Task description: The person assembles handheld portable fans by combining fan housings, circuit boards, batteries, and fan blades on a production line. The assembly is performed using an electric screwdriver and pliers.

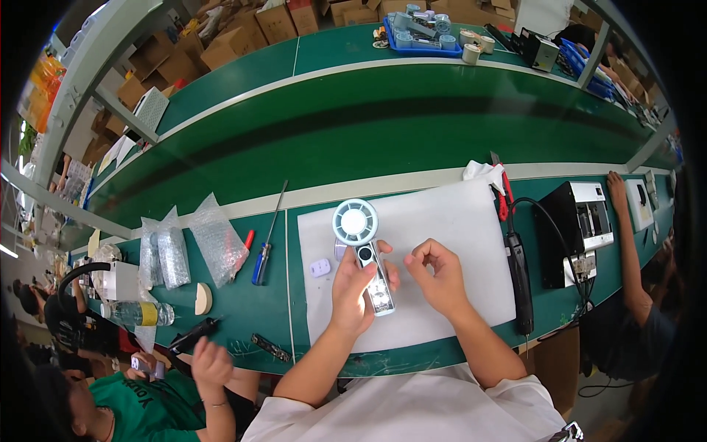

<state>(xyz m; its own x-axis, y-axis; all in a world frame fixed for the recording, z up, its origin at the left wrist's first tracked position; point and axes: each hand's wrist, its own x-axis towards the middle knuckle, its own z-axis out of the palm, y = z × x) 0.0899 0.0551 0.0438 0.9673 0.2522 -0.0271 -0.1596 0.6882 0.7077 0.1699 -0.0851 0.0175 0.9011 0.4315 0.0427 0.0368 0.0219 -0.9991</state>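
My left hand (pixel 352 295) is wrapped round the handle of a small handheld fan (pixel 356 222), its thumb lying along the handle's front. The fan has a round pale-blue head with a white centre; the handle's inner parts look exposed and shiny. To its right, my right hand (pixel 440 278) is raised with curled fingers, thumb and forefinger close together; anything between them is too small to make out. Both hands are over a white foam sheet (pixel 471 236). On the sheet lies a small pale-purple part (pixel 319 267), and another purple piece (pixel 340 250) is partly hidden behind the fan.
Left of the sheet are a blue-handled screwdriver (pixel 259 265), bubble-wrap bags (pixel 215 232) and a bottle (pixel 140 314). An electric screwdriver (pixel 520 283) and a black box-shaped device (pixel 563 234) stand at the right. People sit on both sides; a blue tray (pixel 423 51) is beyond the divider.
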